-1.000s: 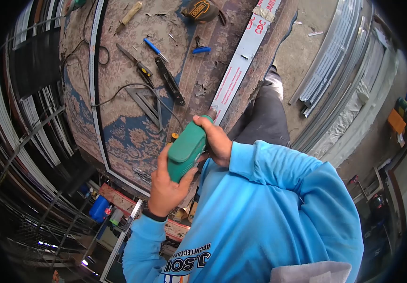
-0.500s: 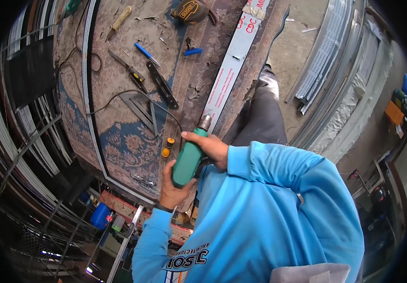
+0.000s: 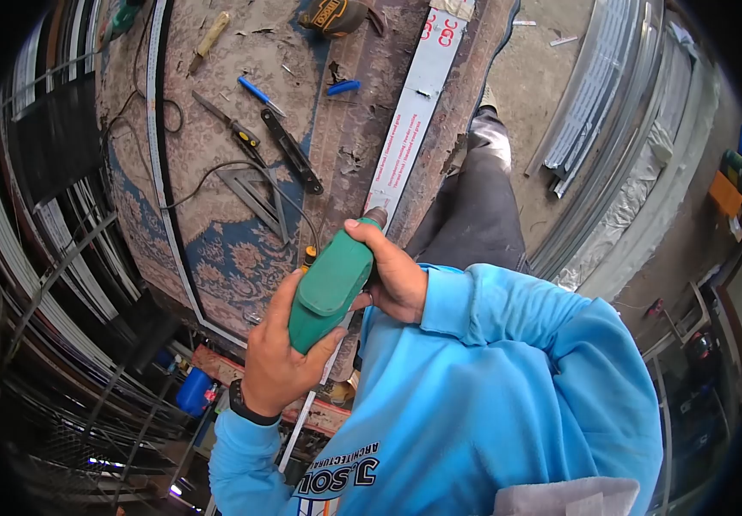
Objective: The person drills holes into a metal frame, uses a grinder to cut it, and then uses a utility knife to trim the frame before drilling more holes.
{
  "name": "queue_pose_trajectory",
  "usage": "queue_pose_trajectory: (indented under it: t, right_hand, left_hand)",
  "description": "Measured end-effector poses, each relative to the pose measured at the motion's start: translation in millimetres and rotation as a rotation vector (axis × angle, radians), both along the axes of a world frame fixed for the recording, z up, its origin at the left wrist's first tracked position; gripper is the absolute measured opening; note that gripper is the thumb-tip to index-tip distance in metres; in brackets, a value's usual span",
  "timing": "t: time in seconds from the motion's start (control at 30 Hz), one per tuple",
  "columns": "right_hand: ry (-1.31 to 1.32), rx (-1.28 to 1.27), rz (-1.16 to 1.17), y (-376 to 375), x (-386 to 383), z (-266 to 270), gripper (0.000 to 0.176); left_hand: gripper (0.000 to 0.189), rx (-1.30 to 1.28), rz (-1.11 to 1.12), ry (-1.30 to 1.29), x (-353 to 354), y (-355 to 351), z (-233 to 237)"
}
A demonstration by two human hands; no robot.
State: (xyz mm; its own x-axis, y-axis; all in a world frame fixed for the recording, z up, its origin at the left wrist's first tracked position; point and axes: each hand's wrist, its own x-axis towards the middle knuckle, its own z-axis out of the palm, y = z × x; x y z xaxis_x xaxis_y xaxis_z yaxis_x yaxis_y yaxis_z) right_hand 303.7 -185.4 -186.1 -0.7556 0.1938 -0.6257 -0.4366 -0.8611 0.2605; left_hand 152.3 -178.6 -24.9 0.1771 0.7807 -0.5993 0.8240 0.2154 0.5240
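Note:
A green power drill [image 3: 335,279] is held between both my hands, its rear end toward me and its chuck [image 3: 376,215] over the near part of a long film-covered metal profile [image 3: 421,107]. My left hand [image 3: 275,365], with a dark band at the wrist, cups the back of the drill's body. My right hand [image 3: 398,282] wraps the handle side, thumb along the top near the chuck. The drill's body hides the handle, trigger and most of the right fingers. Whether the bit touches the profile cannot be made out.
Left on the carpeted bench lie a set square [image 3: 255,202], a knife [image 3: 229,120], a blue pen [image 3: 259,93], a black folding tool [image 3: 292,150] and a wooden-handled tool [image 3: 210,41]. A tape measure [image 3: 334,15] is at the far end. Metal profiles [image 3: 599,95] lie on the right-hand floor.
The drill's rear end has risen closer to the camera and swung to the left, with my left hand following. My right hand keeps its grip and has shifted slightly.

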Motion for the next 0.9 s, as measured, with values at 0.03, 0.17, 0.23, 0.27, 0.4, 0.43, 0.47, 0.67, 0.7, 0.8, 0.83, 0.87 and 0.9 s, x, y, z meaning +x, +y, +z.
queue_pose_trajectory:
  t: [0.03,0.17,0.23,0.27,0.4,0.43,0.47,0.67,0.7,0.8,0.83,0.87,0.9]
  right_hand:
    - [-0.003,0.001,-0.003,0.1,0.7,-0.3,0.062]
    - [0.010,0.015,-0.006,-1.7,3.8,-5.1,0.062]
    - [0.014,0.021,-0.012,-0.7,3.3,-7.9,0.063]
    - [0.008,0.018,-0.016,-0.5,2.6,-8.1,0.063]
    - [-0.010,0.020,-0.013,1.2,1.5,-7.4,0.063]
    - [-0.013,0.019,-0.017,2.0,1.1,-7.6,0.063]
    - [-0.016,0.017,-0.021,2.3,1.0,-7.6,0.063]
    - [-0.007,0.014,-0.045,-2.2,-2.9,-13.2,0.061]
    - [-0.001,0.012,-0.050,-2.7,-3.3,-15.1,0.060]
    - [0.002,-0.006,-0.075,-9.0,-1.8,-18.9,0.053]
    - [0.002,-0.008,-0.097,-11.4,-1.7,-21.5,0.054]
    - [0.004,-0.014,-0.120,-16.3,-2.7,-23.2,0.055]
    - [0.004,-0.016,-0.145,-18.9,-2.9,-25.5,0.056]
  left_hand:
    - [0.077,0.000,-0.004,0.000,0.5,-0.4,-0.8]
    - [0.077,-0.002,-0.008,-0.011,3.2,-2.3,-2.4]
    - [0.079,0.015,-0.028,-0.019,3.2,-0.5,-4.7]
    - [0.080,0.030,-0.047,-0.023,1.9,-1.2,-7.6]
    - [0.080,0.045,-0.073,-0.026,0.2,2.0,-9.9]
    - [0.080,0.045,-0.075,-0.020,-0.1,3.2,-10.5]
    - [0.080,0.043,-0.078,-0.016,-0.3,4.1,-10.9]
    - [0.079,0.077,-0.097,-0.008,-7.4,-0.4,-18.2]
    - [0.079,0.092,-0.099,0.000,-7.4,-2.9,-19.3]
    - [0.081,0.077,-0.079,0.015,1.2,-12.7,-17.9]
    - [0.081,0.068,-0.078,0.027,5.0,-15.1,-17.8]
    - [0.080,0.057,-0.076,0.041,8.6,-18.5,-16.0]
    - [0.080,0.048,-0.077,0.052,11.3,-20.6,-15.9]
